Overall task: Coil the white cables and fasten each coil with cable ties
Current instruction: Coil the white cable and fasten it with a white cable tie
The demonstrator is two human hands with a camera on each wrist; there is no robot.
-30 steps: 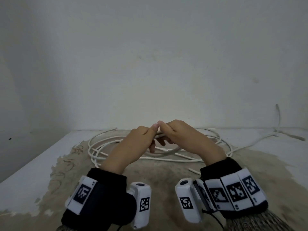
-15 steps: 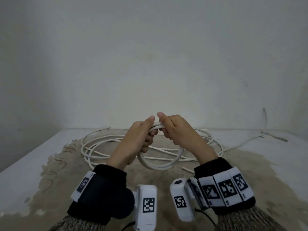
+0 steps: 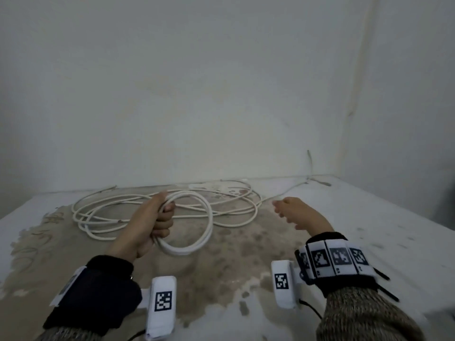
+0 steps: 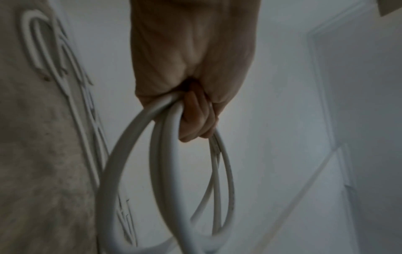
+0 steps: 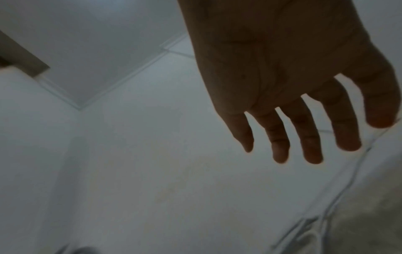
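My left hand (image 3: 161,217) grips a small coil of thick white cable (image 3: 202,232), lifted a little above the surface. In the left wrist view the same coil (image 4: 161,154) hangs in two or three loops from the curled fingers (image 4: 195,118). More white cable (image 3: 103,217) lies in loose loops behind and left of that hand. One strand (image 3: 278,193) runs off to the far right. My right hand (image 3: 286,210) hovers to the right with fingers (image 5: 309,137) spread and holds nothing. No cable tie is visible.
The surface (image 3: 369,217) is white with a large brown stain (image 3: 234,254) in the middle. A plain wall (image 3: 221,94) rises right behind the cables. A thin cable (image 3: 310,161) climbs that wall at the far right corner.
Both hands were together on the cable loop. Now the right hand has let go and swung out to the right, while the left hand holds the coil alone, lower and further left.
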